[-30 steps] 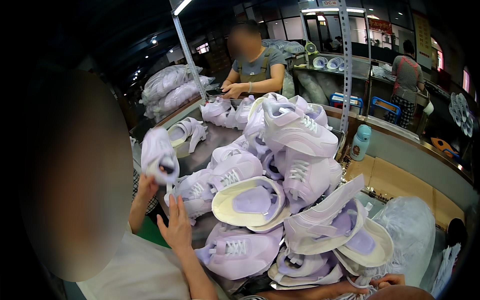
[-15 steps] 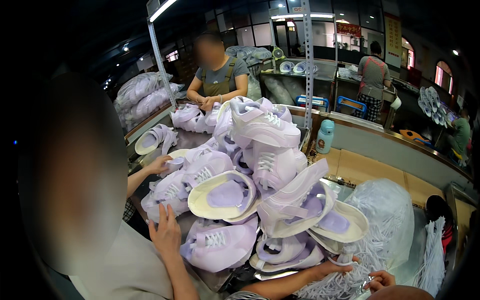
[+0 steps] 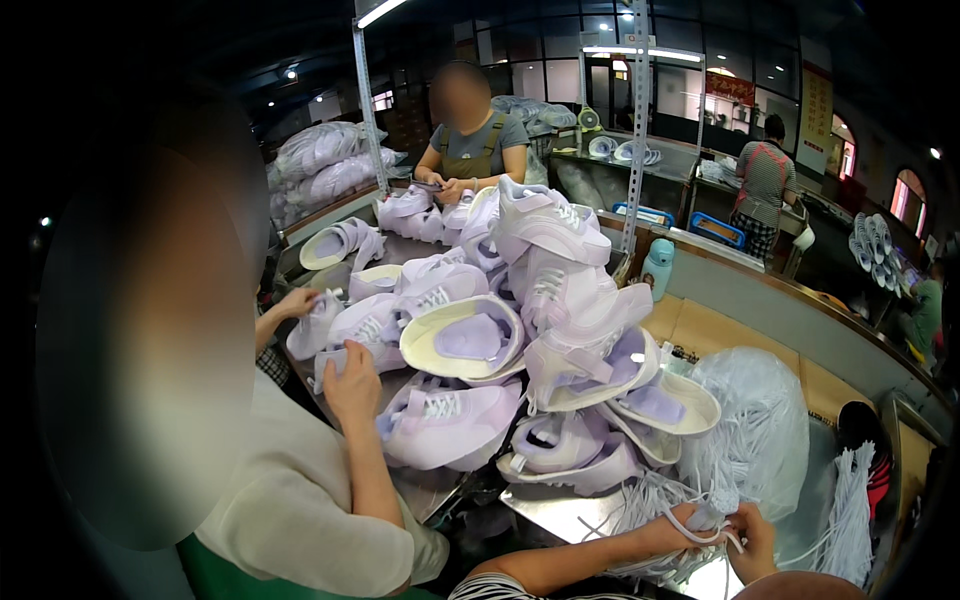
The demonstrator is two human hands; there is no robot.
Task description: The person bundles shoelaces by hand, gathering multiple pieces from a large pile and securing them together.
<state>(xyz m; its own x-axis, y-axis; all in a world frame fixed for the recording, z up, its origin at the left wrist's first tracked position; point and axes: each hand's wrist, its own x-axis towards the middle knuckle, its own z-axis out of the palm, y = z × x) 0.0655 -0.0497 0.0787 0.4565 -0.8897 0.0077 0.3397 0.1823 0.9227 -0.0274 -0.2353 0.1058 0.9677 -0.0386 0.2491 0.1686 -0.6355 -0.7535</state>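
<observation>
My left hand (image 3: 684, 530) comes in from the lower edge, its fingers closed on a white shoelace (image 3: 738, 546) that loops around them. Close beside it my right hand (image 3: 752, 543) pinches the same strand or one next to it; the fingertips partly overlap. Under and behind both hands lies a loose bundle of white shoelaces (image 3: 650, 497). More laces fill a clear plastic bag (image 3: 750, 400) just beyond. A tall heap of pale lilac shoe uppers (image 3: 455, 420) rises to the left of my hands, some turned with their cream undersides showing.
On my left a co-worker in a light shirt (image 3: 300, 500) handles uppers with both hands. Another person (image 3: 475, 145) stands across the table holding a phone-like object. A blue bottle (image 3: 657, 265) stands behind the heap. Hanging laces (image 3: 852, 510) are at the far right.
My hands have come together, with a lace drawn out between them. The view has shifted. The co-worker on the left has brought an upper nearer; the person across now holds a dark, flat object.
</observation>
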